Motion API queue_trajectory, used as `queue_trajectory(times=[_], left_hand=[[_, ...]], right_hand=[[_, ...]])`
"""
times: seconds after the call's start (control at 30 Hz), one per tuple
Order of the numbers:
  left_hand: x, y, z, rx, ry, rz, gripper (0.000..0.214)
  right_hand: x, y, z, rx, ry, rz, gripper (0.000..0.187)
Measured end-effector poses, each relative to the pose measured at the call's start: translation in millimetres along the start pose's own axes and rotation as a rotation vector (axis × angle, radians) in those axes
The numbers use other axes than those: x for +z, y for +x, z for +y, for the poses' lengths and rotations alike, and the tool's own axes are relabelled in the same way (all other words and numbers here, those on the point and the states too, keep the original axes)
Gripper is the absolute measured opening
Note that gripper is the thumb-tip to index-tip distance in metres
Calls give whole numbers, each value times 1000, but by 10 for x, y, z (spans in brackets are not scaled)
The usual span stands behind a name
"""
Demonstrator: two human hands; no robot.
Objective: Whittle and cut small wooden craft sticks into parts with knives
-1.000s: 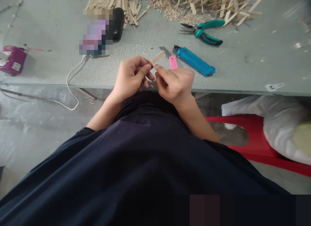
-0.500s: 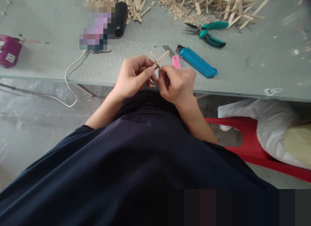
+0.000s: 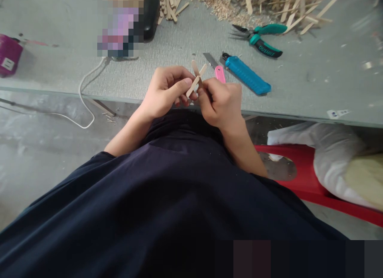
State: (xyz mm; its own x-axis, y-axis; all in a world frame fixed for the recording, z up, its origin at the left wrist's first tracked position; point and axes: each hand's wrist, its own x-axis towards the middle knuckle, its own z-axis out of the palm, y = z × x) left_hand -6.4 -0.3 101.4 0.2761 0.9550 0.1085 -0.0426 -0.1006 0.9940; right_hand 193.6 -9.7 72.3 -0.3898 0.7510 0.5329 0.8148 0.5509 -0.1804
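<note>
Two flat wooden craft sticks, crossed in an X, are between my hands just above the table's front edge. The paler craft stick (image 3: 193,87) slants down to the left, beside the thumb of my left hand (image 3: 166,89). My left fingers curl behind it, closed on it as far as I can see. My right hand (image 3: 223,102) pinches the lower end of the other craft stick (image 3: 195,67), whose rounded tip points up and away. Where the two cross, the joint is too small to make out. Just beyond my right hand lies a pink-handled cutter (image 3: 220,73) with its blade out.
A blue utility knife (image 3: 248,75) and green-handled pliers (image 3: 260,39) lie at the right. Behind are a pile of craft sticks (image 3: 295,8) and wood shavings (image 3: 221,8). A black case (image 3: 151,16), white cable (image 3: 85,76) and purple object (image 3: 9,56) are leftward. A red chair (image 3: 305,166) stands below.
The crossed sticks have turned between my fingers, and the paler stick's lower end now shows clear of my left thumb. The view has shifted slightly.
</note>
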Motion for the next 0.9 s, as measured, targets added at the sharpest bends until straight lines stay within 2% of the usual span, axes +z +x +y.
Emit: queue_trajectory(times=[0.13,0.23,0.33,0.53,0.63,0.77,0.83,0.9], left_hand=[[4,28,-25,84,74,-31,18],[23,48,-47,124,134,-13,20],[42,62,-55,133,159,21,24],[29,77,-36,108,189,29,24],[3,71,-15,93,185,7,23],[-30,57,-19,84,125,44,23],[-35,63,-49,117,163,127,24],[-28,80,-87,184,267,202,24]], right_hand=[[23,4,-15,-4,-3,64,38],[46,13,-22,-8,-37,74,45],[66,27,-36,-12,-101,86,52],[138,40,-71,-11,-176,226,52],[152,49,-19,92,-172,251,54],[84,59,126,346,-68,328,59],[33,61,171,374,34,358,58],[-7,65,175,321,159,343,56]])
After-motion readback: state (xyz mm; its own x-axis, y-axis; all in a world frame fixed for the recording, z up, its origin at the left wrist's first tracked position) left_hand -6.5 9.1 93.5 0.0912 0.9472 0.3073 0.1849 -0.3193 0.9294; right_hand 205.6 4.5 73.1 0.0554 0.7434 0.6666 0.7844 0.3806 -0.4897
